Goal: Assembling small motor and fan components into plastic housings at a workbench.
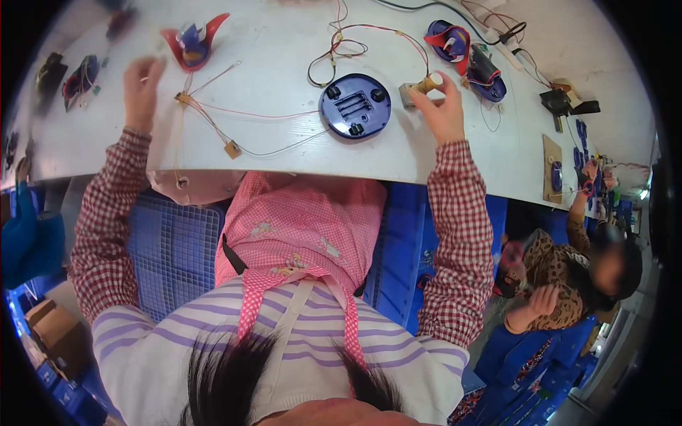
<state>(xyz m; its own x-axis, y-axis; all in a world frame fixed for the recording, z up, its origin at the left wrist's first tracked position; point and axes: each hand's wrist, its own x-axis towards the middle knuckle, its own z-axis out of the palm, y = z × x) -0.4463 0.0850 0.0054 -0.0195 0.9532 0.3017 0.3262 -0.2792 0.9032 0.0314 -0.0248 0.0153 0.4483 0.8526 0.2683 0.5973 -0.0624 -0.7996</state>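
On the right, my right hand (444, 113) has its thumb and finger closed round a small gold-coloured cylinder (425, 86) with a pale end. A small grey block (408, 95) touches the cylinder. My left hand (144, 92) is raised over the left of the table, fingers curled, with a small pale bit at them that I cannot make out. Just beyond it stands a purple piece with red wing-like sides (192, 47). Between my hands lies a round purple base (355, 106), its battery slots facing up. Thin wires join it to a small tan square part (232, 149).
The white table (277, 145) ends in front of my pink apron. Looped wires (341, 48) lie beyond the base. More red and purple assemblies (484, 76) lie at the far right, others at the far left. At right sits a co-worker (568, 277); a blue crate (174, 241) stands below the table.
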